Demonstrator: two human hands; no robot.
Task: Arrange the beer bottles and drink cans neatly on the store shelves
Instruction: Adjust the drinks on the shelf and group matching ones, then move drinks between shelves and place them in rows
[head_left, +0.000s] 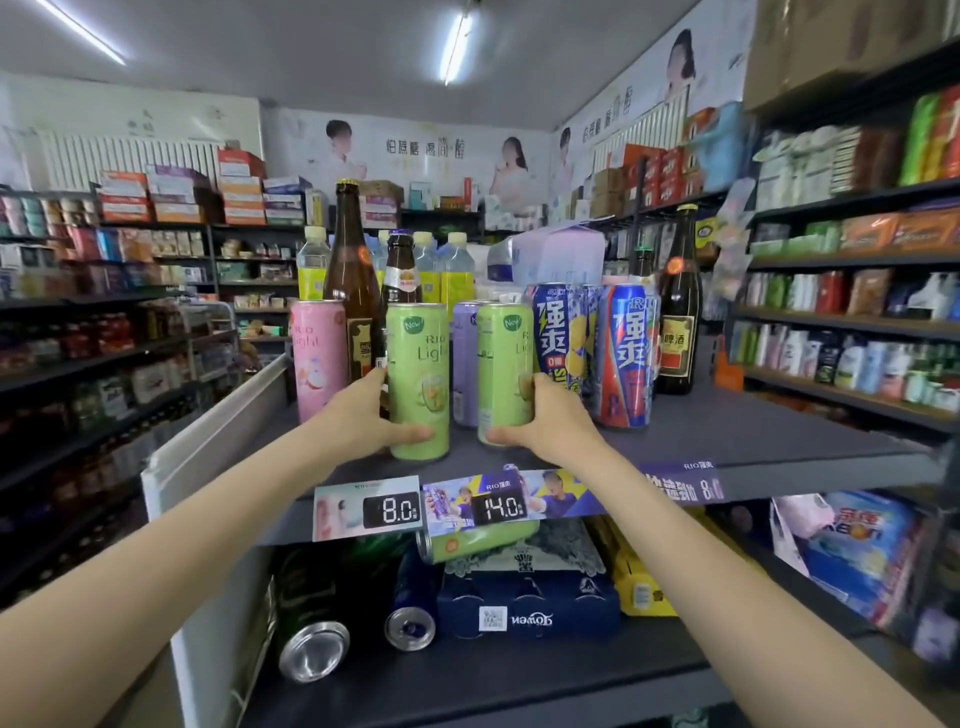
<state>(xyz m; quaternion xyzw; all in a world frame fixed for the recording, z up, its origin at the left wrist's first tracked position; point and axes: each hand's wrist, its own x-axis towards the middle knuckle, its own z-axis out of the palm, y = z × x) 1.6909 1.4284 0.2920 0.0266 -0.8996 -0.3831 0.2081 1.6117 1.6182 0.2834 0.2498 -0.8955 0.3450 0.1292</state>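
Both bare forearms reach in from the bottom corners toward the upper shelf (727, 436). On that dark shelf, the left hand (374, 421) wraps a green can (418, 382), thumb across its lower front and fingers round its left side. The right hand (545, 421) grips a second green can (505, 371) the same way from the right. Both cans stand upright near the front edge, slim and pale green, marked "New" and "RIO Light".

Just left of them stands a pink can (319, 358), with two brown beer bottles (350, 270) behind it. A purple can (466, 364) shows between the green pair. To the right stand blue cans (626, 358) and a dark bottle (680, 317). Price tags (400, 509) reading 8.0 and 14.0 hang on the shelf edge. On the lower shelf (519, 680), several cans (410, 621) lie on their sides beside a dark blue carton (530, 605).
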